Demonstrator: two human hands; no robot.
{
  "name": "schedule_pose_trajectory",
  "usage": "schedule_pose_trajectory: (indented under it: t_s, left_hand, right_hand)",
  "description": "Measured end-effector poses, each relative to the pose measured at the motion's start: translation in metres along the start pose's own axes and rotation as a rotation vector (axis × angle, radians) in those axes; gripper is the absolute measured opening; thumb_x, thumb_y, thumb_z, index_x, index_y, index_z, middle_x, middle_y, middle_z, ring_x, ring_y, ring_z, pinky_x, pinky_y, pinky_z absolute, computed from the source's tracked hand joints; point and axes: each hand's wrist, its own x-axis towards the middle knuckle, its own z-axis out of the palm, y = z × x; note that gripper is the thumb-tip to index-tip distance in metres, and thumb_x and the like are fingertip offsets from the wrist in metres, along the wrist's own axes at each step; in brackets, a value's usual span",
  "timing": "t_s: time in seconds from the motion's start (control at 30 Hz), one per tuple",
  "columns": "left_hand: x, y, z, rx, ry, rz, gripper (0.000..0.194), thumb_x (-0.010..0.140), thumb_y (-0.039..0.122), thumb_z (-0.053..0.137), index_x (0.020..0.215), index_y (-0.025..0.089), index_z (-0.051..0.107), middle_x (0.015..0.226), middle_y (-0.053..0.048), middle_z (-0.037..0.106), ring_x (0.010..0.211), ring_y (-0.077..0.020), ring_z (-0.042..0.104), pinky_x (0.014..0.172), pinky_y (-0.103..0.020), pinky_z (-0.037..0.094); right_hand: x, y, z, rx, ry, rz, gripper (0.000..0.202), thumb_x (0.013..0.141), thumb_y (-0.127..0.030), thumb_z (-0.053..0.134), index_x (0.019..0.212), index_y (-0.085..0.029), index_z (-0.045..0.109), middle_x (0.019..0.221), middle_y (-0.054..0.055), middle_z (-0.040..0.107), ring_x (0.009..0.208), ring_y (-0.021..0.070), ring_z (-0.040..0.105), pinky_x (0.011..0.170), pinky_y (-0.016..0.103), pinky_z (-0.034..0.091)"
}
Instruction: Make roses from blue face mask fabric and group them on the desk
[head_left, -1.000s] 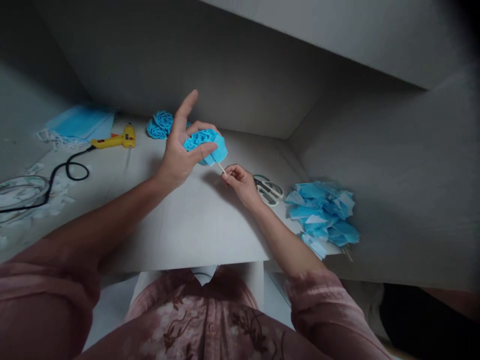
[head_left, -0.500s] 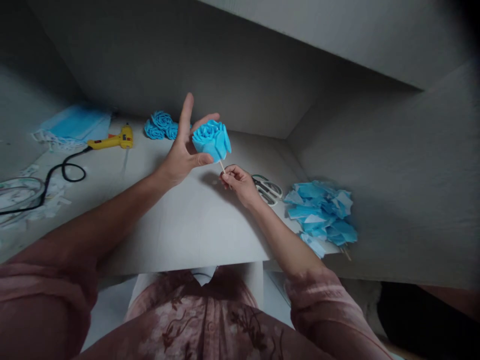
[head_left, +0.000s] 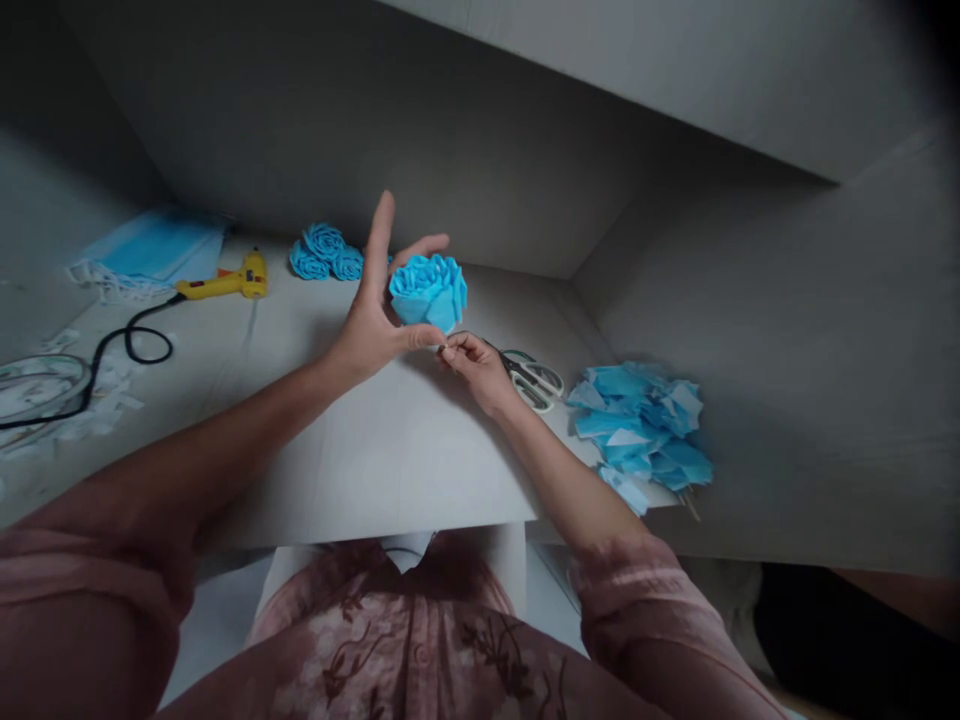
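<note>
A blue handmade rose [head_left: 427,292] is held above the table by its thin stick, which is now mostly hidden behind fingers. My right hand [head_left: 478,372] pinches that stick just under the bloom. Beside the rose, my left hand [head_left: 375,315] has its fingers spread, the index pointing up. Its thumb lies below the petals and reaches to the right fingertips; whether the palm touches the petals I cannot tell. Scissors with white handles [head_left: 536,382] lie just beyond my right hand.
Several finished blue roses [head_left: 322,250] sit at the back. To their left are a yellow glue gun [head_left: 225,282] with a black cord and a stack of blue masks [head_left: 154,248]. Blue cut pieces [head_left: 637,430] lie at right, white scraps [head_left: 105,395] at far left. Grey walls enclose the table.
The rose has sunk slightly toward the right fingers, so less of its stick shows. My left thumb has moved right and down, to the right fingertips.
</note>
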Motion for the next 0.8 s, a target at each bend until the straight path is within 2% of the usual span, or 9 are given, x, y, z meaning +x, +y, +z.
schedule_pose_trajectory:
  t_s: [0.1, 0.23, 0.4, 0.63, 0.7, 0.8]
  left_hand:
    - [0.001, -0.005, 0.0, -0.06, 0.004, 0.011, 0.143, 0.062, 0.081, 0.089, 0.173, 0.045, 0.006, 0.168, -0.014, 0.045, 0.149, -0.0407, 0.053, 0.113, -0.053, 0.055]
    - [0.002, -0.01, -0.004, -0.102, -0.009, -0.006, 0.135, 0.066, 0.078, 0.09, 0.171, 0.048, 0.011, 0.166, -0.01, 0.049, 0.15, -0.0358, 0.053, 0.117, -0.051, 0.053]
    - [0.001, -0.01, -0.006, -0.082, -0.004, -0.076, 0.138, 0.062, 0.081, 0.089, 0.172, 0.039, 0.018, 0.16, -0.013, 0.055, 0.151, -0.0403, 0.052, 0.117, -0.055, 0.051]
    - [-0.003, -0.005, -0.002, -0.146, -0.012, -0.158, 0.117, 0.073, 0.065, 0.09, 0.168, 0.029, 0.033, 0.144, -0.016, 0.069, 0.137, -0.0357, 0.066, 0.112, -0.048, 0.058]
    - [-0.004, -0.002, -0.001, -0.098, 0.024, -0.162, 0.112, 0.075, 0.058, 0.091, 0.167, 0.027, 0.035, 0.146, -0.016, 0.068, 0.136, -0.0349, 0.066, 0.111, -0.046, 0.059]
    - [-0.006, 0.001, 0.0, -0.016, 0.091, -0.145, 0.11, 0.075, 0.051, 0.092, 0.168, 0.031, 0.036, 0.156, -0.014, 0.06, 0.144, -0.0362, 0.06, 0.114, -0.047, 0.058]
  right_hand:
    - [0.0, -0.001, 0.0, 0.045, 0.011, 0.021, 0.057, 0.062, -0.069, 0.094, 0.085, -0.024, 0.068, 0.08, -0.002, 0.071, 0.073, 0.0127, 0.057, 0.077, 0.028, 0.048]
    - [0.0, -0.002, 0.001, 0.071, 0.005, 0.046, 0.057, 0.06, -0.069, 0.095, 0.084, -0.024, 0.069, 0.08, -0.002, 0.072, 0.073, 0.0126, 0.059, 0.077, 0.028, 0.05]
    - [0.0, 0.0, 0.001, 0.081, -0.019, 0.075, 0.059, 0.058, -0.07, 0.096, 0.084, -0.024, 0.069, 0.08, -0.002, 0.072, 0.073, 0.0126, 0.061, 0.076, 0.028, 0.051]
    - [-0.002, -0.001, 0.004, 0.082, -0.095, 0.088, 0.056, 0.064, -0.067, 0.095, 0.083, -0.021, 0.069, 0.079, -0.001, 0.072, 0.066, 0.0105, 0.059, 0.07, 0.027, 0.048]
    - [-0.003, -0.001, 0.005, 0.091, -0.101, 0.091, 0.056, 0.064, -0.067, 0.096, 0.083, -0.021, 0.069, 0.079, -0.001, 0.072, 0.067, 0.0105, 0.059, 0.071, 0.027, 0.049]
    - [-0.003, -0.001, 0.005, 0.085, -0.091, 0.102, 0.057, 0.062, -0.068, 0.096, 0.082, -0.021, 0.069, 0.079, -0.001, 0.072, 0.067, 0.011, 0.059, 0.07, 0.027, 0.048]
